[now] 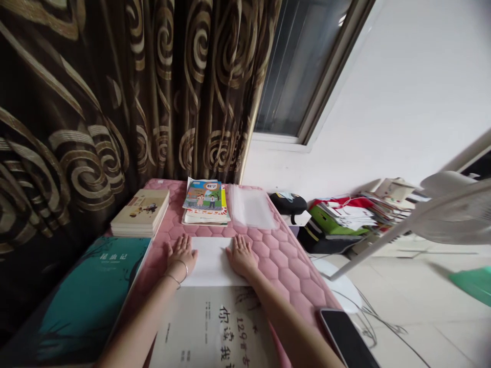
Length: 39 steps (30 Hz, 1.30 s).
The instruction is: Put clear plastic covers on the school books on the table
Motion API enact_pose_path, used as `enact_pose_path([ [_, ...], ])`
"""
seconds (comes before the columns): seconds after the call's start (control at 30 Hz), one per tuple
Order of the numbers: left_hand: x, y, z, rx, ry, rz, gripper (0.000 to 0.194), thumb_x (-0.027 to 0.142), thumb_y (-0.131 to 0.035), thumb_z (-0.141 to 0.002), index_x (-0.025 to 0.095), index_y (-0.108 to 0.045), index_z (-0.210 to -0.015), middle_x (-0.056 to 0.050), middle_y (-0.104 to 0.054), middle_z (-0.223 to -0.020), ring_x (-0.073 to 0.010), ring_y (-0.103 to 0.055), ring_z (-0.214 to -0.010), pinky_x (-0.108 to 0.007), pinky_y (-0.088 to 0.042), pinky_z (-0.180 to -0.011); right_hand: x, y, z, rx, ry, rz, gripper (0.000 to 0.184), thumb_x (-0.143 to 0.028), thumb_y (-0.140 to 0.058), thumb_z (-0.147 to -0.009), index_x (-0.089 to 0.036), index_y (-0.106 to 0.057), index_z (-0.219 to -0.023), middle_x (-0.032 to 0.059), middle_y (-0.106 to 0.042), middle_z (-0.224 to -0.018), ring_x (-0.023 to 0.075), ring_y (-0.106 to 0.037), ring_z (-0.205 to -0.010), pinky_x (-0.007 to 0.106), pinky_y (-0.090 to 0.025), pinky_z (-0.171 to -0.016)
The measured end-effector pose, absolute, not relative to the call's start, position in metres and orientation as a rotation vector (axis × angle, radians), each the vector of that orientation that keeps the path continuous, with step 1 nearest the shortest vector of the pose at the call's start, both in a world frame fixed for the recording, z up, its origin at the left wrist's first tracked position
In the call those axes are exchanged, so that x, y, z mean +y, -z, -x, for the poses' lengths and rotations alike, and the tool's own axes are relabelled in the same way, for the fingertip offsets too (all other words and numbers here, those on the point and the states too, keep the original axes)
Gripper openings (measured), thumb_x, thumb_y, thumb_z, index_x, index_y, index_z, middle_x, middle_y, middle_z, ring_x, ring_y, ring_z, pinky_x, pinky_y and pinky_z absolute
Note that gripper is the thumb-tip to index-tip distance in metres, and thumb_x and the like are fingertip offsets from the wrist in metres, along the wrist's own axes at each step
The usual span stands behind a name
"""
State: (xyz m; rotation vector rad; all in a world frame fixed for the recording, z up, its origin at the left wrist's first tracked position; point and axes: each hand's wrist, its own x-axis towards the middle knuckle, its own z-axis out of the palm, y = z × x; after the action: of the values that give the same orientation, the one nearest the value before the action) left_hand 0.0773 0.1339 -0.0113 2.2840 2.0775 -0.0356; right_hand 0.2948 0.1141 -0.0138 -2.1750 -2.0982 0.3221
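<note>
My left hand (182,254) lies flat at the left edge of a white sheet of paper (210,260), with thin metal bangles on its wrist (178,271). My right hand (241,255) rests flat on the sheet's right edge. Both hands touch only the paper, on a pink quilted mat (282,266). Below the sheet, under my forearms, lies a pale book with a large Chinese title (215,327). A teal book (80,301) lies left of my left arm. A black smartphone (345,340) lies right of my right arm.
Beyond my hands are a cream book stack (141,212), colourful children's books (203,199) and a clear plastic sleeve (251,207). A brown swirled curtain (115,92) hangs left. Right of the mat are a black bag (287,203), piled papers (345,214) and a white fan (452,214).
</note>
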Motion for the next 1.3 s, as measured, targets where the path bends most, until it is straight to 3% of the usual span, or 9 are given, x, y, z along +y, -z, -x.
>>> enact_pose_path([
  [0.17,0.128,0.005,-0.119,1.974,-0.025,-2.295,0.062,0.032,-0.028,-0.091,0.004,-0.029,-0.147,-0.021,-0.022,-0.155,-0.0316,-0.021,-0.143,-0.059,-0.014,-0.113,0.114,0.015,-0.289,-2.111,-0.294,2.208,0.068,-0.044,-0.021,-0.097,0.0,-0.017,-0.149,0.0175,-0.011,-0.157,0.0254,-0.006,-0.146,0.045,-0.005,-0.117],
  [0.33,0.124,0.009,-0.169,1.613,-0.093,-2.453,0.058,0.034,-0.027,-0.092,0.02,-0.031,-0.147,-0.003,-0.023,-0.157,-0.0197,-0.021,-0.144,-0.049,-0.012,-0.118,0.113,0.014,-0.289,-2.152,-0.274,2.216,0.065,-0.039,-0.021,-0.098,0.001,-0.017,-0.149,0.0178,-0.012,-0.157,0.0256,-0.008,-0.146,0.044,-0.007,-0.117],
  [0.57,0.133,0.009,-0.104,1.82,-0.075,-2.341,0.058,0.037,-0.023,-0.094,0.021,-0.027,-0.149,-0.006,-0.02,-0.157,-0.0237,-0.017,-0.145,-0.06,-0.004,-0.115,0.112,0.013,-0.29,-2.135,-0.28,2.224,0.067,-0.042,-0.019,-0.098,0.0,-0.018,-0.149,0.0159,-0.012,-0.157,0.0248,-0.007,-0.146,0.042,-0.007,-0.117],
  [0.8,0.136,0.01,-0.08,1.995,-0.01,-2.261,0.059,0.037,-0.028,-0.092,0.021,-0.028,-0.149,-0.007,-0.019,-0.158,-0.0284,-0.016,-0.145,-0.064,-0.005,-0.113,0.119,-0.003,-0.254,-2.149,-0.274,2.213,0.062,-0.033,-0.028,-0.096,0.003,-0.022,-0.147,0.0226,-0.019,-0.154,0.0297,-0.013,-0.145,0.052,-0.006,-0.115],
  [0.87,0.136,0.009,-0.084,2.001,-0.013,-2.272,0.057,0.035,-0.026,-0.093,0.021,-0.029,-0.148,-0.007,-0.02,-0.157,-0.0292,-0.016,-0.145,-0.065,-0.006,-0.113,0.123,-0.005,-0.228,-2.226,-0.421,2.004,0.061,-0.037,-0.026,-0.097,-0.005,-0.022,-0.149,0.0173,-0.021,-0.155,0.0256,-0.015,-0.145,0.05,-0.012,-0.116],
  [1.0,0.135,0.009,-0.085,2.001,0.022,-2.277,0.056,0.026,-0.021,-0.093,0.022,-0.03,-0.148,-0.005,-0.018,-0.158,-0.027,-0.014,-0.146,-0.064,-0.007,-0.113,0.128,0.001,-0.198,-2.301,-0.538,1.767,0.061,-0.044,-0.019,-0.098,-0.01,-0.024,-0.15,0.0121,-0.016,-0.157,0.0232,-0.01,-0.146,0.047,-0.01,-0.117],
  [1.13,0.137,0.014,-0.082,2.015,-0.008,-2.289,0.06,0.036,-0.025,-0.093,0.018,-0.026,-0.149,-0.006,-0.018,-0.158,-0.027,-0.016,-0.145,-0.063,-0.005,-0.114,0.125,0.007,-0.23,-2.211,-0.485,1.944,0.066,-0.044,-0.022,-0.098,-0.003,-0.02,-0.149,0.0148,-0.01,-0.157,0.0232,-0.005,-0.146,0.043,-0.008,-0.117],
  [1.3,0.138,0.012,-0.085,2.017,-0.03,-2.296,0.06,0.037,-0.024,-0.092,0.016,-0.025,-0.149,-0.009,-0.019,-0.157,-0.0277,-0.016,-0.145,-0.064,-0.007,-0.113,0.113,0.009,-0.289,-2.064,-0.334,2.213,0.066,-0.04,-0.023,-0.098,0.0,-0.018,-0.149,0.0167,-0.012,-0.157,0.0247,-0.007,-0.146,0.041,-0.007,-0.117],
])
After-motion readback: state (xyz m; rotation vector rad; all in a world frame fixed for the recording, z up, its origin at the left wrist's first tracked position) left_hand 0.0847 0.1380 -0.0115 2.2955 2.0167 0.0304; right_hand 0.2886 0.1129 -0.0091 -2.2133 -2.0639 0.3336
